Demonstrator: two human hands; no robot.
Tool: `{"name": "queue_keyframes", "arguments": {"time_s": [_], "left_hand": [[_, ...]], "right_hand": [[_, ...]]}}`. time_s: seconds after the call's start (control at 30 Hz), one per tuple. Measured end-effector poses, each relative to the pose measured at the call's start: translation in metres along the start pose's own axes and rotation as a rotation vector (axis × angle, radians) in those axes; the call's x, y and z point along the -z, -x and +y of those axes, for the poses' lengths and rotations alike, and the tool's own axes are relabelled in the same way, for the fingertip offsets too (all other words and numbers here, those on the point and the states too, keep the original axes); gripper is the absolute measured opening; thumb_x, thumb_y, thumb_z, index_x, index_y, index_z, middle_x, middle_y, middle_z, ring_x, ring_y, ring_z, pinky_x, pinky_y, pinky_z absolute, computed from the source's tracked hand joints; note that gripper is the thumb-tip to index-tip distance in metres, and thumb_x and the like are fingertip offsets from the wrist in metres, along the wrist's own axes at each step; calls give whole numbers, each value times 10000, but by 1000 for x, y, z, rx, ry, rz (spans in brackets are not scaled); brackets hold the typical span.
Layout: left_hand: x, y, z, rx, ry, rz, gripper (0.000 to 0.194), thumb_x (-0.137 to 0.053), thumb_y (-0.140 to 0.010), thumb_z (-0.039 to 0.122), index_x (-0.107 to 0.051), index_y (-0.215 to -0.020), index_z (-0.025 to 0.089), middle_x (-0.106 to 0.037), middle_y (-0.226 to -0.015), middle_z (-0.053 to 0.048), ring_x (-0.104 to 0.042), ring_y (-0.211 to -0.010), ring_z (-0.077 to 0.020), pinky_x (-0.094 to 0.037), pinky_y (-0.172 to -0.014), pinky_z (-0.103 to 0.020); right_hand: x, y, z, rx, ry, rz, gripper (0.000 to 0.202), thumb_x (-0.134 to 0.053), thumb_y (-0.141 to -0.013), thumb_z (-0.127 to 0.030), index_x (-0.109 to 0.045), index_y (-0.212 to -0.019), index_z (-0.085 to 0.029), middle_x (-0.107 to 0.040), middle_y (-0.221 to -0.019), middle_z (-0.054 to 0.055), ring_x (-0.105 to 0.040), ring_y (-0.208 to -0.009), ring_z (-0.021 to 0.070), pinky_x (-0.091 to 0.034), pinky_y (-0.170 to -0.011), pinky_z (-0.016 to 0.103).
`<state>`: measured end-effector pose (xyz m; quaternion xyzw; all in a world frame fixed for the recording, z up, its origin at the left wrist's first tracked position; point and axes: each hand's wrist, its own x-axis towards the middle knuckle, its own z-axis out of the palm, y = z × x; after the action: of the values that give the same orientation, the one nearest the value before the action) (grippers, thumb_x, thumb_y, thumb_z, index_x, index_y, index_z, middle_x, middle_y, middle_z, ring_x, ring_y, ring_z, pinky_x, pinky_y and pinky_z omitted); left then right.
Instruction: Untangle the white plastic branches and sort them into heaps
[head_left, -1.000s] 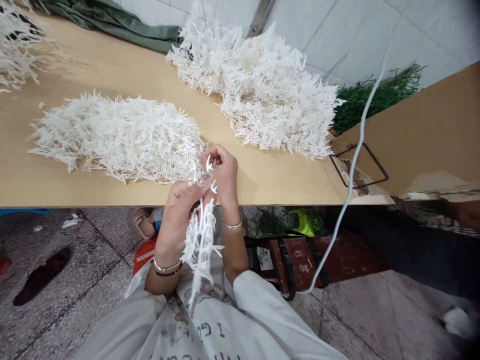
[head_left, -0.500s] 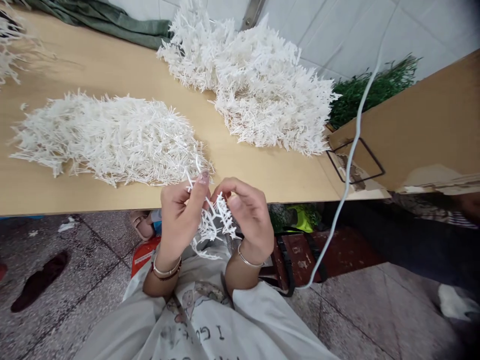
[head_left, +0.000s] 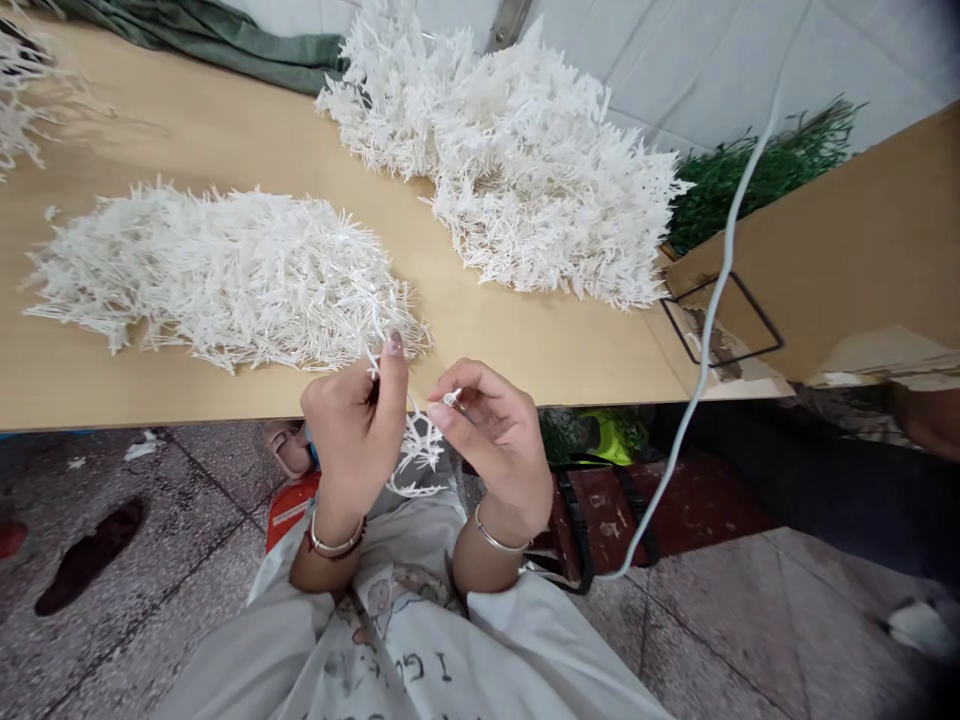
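Hands met just below the near edge of the wooden table. The left hand was closed around a white plastic sprig, with the thumb pressed up along its stem. The right hand pinched a small white tip between thumb and first finger, just beside the sprig. Half a second before, both hands held the sprig close together; now the right hand had pulled a little away, and the sprig looked shorter and more bunched up. To me that meant one little piece was being worked on the sprig. Just above the left hand lay a flat pile of white sprigs. A bigger fluffy heap sat farther up, above the right hand. A white cord hung well off to the right hand's outer side.
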<state>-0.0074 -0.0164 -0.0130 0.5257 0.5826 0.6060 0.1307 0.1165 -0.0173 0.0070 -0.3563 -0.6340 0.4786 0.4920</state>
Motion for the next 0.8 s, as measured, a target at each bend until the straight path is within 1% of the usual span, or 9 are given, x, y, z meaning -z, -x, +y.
{"name": "queue_keyframes", "arguments": {"time_s": [0.07, 0.17, 0.3, 0.4, 0.5, 0.63, 0.73, 0.8], "left_hand": [[1, 0, 0, 20, 9, 8, 534, -512, -927, 357, -332, -474, 140, -235, -425, 52, -238, -427, -52, -160, -466, -284], [2, 0, 1, 66, 43, -14, 525, -509, -929, 369, -371, -477, 141, -256, -429, 49, -254, -436, -57, -169, -469, -281], [3, 0, 3, 68, 46, 24, 526, -516, -927, 367, -364, -477, 139, -259, -431, 49, -245, -441, -57, -168, -474, -281], [4, -1, 2, 71, 49, 46, 522, -519, -926, 365, -370, -480, 139, -286, -426, 46, -259, -441, -57, -176, -474, -279], [5, -2, 0, 74, 38, 31, 520, -520, -926, 373, -383, -483, 138, -290, -430, 45, -264, -445, -57, -182, -477, -277], [6, -2, -1, 70, 30, 16, 518, -518, -928, 370, -402, -478, 139, -295, -425, 46, -285, -440, -57, -190, -475, -274], [6, -3, 1, 91, 63, 6, 507, -526, -922, 369, -423, -480, 144, -309, -424, 46, -295, -435, -60, -192, -461, -265], [8, -4, 3, 103, 109, -7, 503, -528, -923, 356, -434, -476, 146, -323, -419, 47, -295, -424, -58, -193, -448, -258]], "right_hand": [[-1, -1, 1, -46, -19, 2, 148, -636, -849, -303, -554, -793, -193, -504, -725, -31, -424, -632, 83, -377, -599, 209], [-2, -2, 2, -85, -39, -65, 216, -588, -881, -343, -511, -752, -187, -448, -691, -37, -397, -616, 81, -367, -598, 210], [-6, -3, 3, -102, -46, -120, 205, -539, -904, -373, -550, -813, -190, -505, -741, -11, -473, -693, 104, -413, -669, 229], [-7, -2, 5, -130, -82, -119, 201, -567, -886, -376, -555, -820, -187, -532, -724, -10, -498, -668, 104, -418, -643, 228], [-6, 0, 8, -150, -63, -83, 241, -604, -867, -366, -513, -743, -180, -468, -658, -35, -416, -587, 77, -366, -574, 207], [-7, 1, 8, -173, 4, -58, 327, -583, -885, -369, -432, -667, -177, -372, -611, -52, -354, -557, 63, -305, -534, 202], [-8, 1, 7, -175, 55, -60, 408, -552, -896, -416, -378, -615, -176, -327, -571, -55, -314, -520, 60, -265, -498, 215], [-8, 2, 8, -186, 48, -62, 460, -541, -894, -449, -333, -584, -180, -282, -544, -58, -276, -495, 59, -231, -476, 226]]}}
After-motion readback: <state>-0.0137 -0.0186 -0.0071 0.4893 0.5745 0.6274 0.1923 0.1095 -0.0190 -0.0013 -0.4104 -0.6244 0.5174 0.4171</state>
